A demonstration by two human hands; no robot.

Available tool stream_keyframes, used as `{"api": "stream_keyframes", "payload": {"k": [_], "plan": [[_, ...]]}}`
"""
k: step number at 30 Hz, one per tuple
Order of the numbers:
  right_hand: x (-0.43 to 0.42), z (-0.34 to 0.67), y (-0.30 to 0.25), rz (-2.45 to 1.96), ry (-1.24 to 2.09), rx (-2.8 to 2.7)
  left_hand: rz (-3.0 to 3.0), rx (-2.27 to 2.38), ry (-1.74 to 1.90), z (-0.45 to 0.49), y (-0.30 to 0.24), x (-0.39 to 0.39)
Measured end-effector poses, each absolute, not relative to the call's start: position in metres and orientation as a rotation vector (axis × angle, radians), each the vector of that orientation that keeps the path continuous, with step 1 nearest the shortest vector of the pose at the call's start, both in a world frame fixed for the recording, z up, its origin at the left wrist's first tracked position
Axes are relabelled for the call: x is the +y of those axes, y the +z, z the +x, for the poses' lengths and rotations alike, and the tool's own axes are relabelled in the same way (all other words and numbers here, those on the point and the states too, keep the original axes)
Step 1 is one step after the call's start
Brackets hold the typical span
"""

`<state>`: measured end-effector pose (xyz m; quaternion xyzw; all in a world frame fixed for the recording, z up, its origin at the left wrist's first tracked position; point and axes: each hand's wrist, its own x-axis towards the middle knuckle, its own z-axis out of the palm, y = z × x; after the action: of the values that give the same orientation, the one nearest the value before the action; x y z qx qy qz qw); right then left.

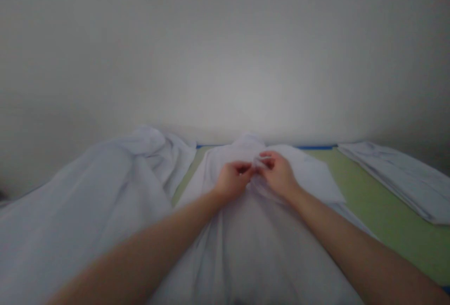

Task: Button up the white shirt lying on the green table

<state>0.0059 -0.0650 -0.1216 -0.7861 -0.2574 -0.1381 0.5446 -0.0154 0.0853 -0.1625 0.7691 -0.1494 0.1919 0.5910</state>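
Plain grey wall [246, 61] rises behind a green-topped table [397, 211] with a blue edge [314, 147], all softened by blur and dim light. At the far left a loose white cloth [91, 192] lies in a rumpled heap, its folds rising highest toward the wall. Next to it, past a strip of bare green, a white shirt-like garment [253, 244] is spread across the middle of the table, with a sleeve-like flap [312, 178] lying out to the right. The left hand [234, 178] has thumb and fingers drawn together at a small gather in the garment's upper part; the right hand [281, 171], close beside it, pinches the same thin fabric between curled fingers. Neither hand is spread, though blur hides any button or fastening there. At the far right lies a folded white cloth [411, 178], apart from both hands. The step in hand looks like fine fingertip work on that gather; the next move would call for a light, steady pinch from both hands, without dragging the surrounding fabric into creases.
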Motion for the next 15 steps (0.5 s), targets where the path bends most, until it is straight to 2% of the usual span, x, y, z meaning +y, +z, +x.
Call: {"api": "stream_keyframes", "payload": {"k": [15], "plan": [[-0.060, 0.003, -0.118, -2.021, -0.670, -0.950, 2.042, -0.308, 0.660, -0.024, -0.151, 0.091]]}}
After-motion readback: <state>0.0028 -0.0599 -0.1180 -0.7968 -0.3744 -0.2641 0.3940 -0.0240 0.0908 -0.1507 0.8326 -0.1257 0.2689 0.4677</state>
